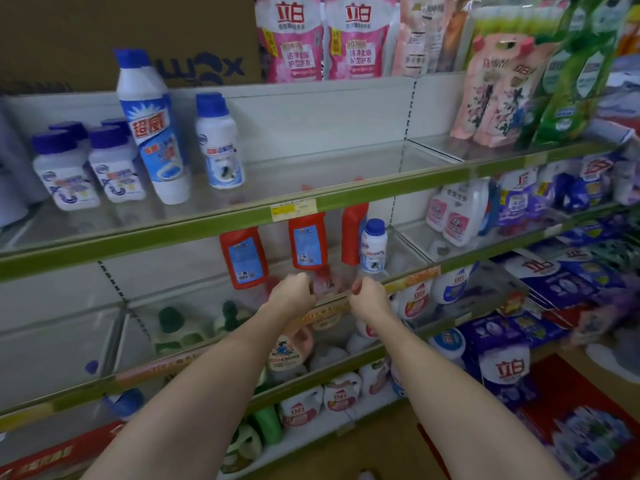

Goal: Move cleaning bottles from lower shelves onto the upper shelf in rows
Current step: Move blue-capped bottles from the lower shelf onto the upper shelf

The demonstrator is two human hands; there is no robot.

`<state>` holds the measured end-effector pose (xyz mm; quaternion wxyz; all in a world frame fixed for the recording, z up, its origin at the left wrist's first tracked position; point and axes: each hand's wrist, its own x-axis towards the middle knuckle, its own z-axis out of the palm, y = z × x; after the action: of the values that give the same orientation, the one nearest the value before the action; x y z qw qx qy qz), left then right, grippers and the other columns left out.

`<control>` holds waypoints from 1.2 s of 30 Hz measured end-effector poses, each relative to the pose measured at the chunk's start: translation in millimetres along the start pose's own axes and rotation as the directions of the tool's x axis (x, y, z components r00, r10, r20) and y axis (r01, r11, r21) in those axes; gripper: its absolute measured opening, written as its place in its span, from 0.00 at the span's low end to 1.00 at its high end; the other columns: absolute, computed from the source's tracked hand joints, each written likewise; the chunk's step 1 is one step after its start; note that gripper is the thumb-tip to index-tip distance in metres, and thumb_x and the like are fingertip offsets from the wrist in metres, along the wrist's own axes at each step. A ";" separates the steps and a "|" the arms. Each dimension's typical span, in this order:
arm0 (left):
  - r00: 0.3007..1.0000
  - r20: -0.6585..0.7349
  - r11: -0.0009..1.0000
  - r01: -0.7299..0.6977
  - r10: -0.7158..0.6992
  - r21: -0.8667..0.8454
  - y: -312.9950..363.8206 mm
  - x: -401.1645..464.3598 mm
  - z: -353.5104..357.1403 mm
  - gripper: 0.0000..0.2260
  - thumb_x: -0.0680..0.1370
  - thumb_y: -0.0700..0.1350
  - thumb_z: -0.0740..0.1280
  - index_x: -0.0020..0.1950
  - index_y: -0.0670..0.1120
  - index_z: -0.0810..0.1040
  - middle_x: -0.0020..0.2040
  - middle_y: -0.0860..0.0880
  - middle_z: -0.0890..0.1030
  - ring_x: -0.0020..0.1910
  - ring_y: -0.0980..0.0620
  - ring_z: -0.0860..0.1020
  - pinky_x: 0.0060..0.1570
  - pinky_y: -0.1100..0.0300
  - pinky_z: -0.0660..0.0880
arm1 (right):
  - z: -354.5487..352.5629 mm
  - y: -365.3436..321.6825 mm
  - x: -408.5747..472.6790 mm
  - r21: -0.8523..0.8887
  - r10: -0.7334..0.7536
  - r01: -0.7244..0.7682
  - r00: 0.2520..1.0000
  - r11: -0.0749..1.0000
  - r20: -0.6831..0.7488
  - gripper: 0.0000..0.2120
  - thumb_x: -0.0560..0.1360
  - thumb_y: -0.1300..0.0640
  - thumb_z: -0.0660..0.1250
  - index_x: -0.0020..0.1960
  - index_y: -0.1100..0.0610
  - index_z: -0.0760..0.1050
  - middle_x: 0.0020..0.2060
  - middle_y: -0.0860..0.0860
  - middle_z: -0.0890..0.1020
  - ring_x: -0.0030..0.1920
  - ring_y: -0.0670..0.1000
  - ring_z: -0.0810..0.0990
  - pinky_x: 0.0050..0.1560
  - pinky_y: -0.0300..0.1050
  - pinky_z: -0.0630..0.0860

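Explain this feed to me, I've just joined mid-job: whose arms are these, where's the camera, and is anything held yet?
There is no machine here. A person wears one camera on their head, looking down along both bare arms at store shelves. The left hand and right hand reach toward the second shelf, where red bottles and a small white bottle with a blue cap stand. Fingers look curled, but neither hand plainly holds anything. The upper shelf already carries blue-capped white bottles on its left side.
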<state>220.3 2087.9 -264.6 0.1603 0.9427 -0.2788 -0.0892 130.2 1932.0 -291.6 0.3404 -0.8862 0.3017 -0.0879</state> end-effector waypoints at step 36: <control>0.988 0.045 0.960 0.153 -0.146 -0.235 83.0 168.4 59.5 0.14 0.75 0.43 0.65 0.61 0.47 0.78 0.54 0.46 0.83 0.52 0.46 0.81 0.54 0.48 0.80 | -7.7 88.5 200.3 0.238 -0.042 -0.022 0.965 0.971 0.258 0.29 0.62 0.51 0.83 0.58 0.54 0.76 0.50 0.49 0.83 0.50 0.52 0.82 0.47 0.45 0.76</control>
<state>303.2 1913.7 -304.2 0.2612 0.9337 -0.1963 -0.1466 246.1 1756.8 -353.9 0.4807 -0.8442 0.2370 -0.0078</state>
